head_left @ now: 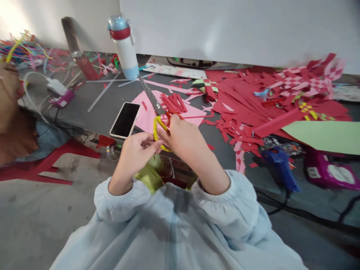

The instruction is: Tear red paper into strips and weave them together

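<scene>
My right hand is closed around the orange-red handle of a pair of scissors. Their metal blades point up and to the left, over the table. Between my hands is a bent yellow loop; whether it is a strip or part of the scissors' handle I cannot tell. My left hand pinches at the loop's lower end, thumb and fingers together. Under the scissors lies pink paper with short red strips on it. A phone with a dark screen rests just left of the paper.
Red paper scraps cover the table's right side, beside a green sheet. A blue glue gun and a purple box lie nearer. A white bottle stands behind. Another person's arm is at far left, near a red stool.
</scene>
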### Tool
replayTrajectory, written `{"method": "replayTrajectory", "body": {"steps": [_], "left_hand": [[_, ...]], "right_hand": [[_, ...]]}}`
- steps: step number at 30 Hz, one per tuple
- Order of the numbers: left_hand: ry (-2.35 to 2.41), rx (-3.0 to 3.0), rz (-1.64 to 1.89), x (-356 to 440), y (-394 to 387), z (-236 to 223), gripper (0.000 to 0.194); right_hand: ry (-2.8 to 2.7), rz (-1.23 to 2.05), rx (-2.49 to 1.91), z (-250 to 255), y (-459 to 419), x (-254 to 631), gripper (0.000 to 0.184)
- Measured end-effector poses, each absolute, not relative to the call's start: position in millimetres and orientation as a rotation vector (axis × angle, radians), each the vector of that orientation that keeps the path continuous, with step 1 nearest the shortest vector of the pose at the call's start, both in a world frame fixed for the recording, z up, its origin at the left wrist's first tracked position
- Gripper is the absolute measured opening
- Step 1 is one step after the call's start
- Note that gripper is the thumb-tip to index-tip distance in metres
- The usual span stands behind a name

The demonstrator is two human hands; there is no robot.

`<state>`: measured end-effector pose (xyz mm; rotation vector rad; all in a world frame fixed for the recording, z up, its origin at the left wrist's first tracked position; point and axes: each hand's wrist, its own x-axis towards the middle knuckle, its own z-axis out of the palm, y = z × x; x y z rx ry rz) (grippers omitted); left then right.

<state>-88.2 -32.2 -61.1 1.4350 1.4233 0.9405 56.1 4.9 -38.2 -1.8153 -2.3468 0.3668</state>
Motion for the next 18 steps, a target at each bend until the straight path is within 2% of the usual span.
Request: {"method": "replayTrajectory", "body": {"steps": [9, 13, 18], "left_hand": [[1.512, 1.290, 0.987, -141, -21, -43, 0.031], [1.649, 1.252, 1.048, -190, 8, -30, 0.016], [1.787, 1.052, 1.065, -253, 62, -21, 0.013]], "right_hand": [[-2.364, 0.385, -1.519, -22, 0, 39, 0.035], [-2.287, 0.339, -1.428, -27, 2, 40, 0.035], [-2.309, 0.496, -1.480, -35, 5, 45, 0.036]]}}
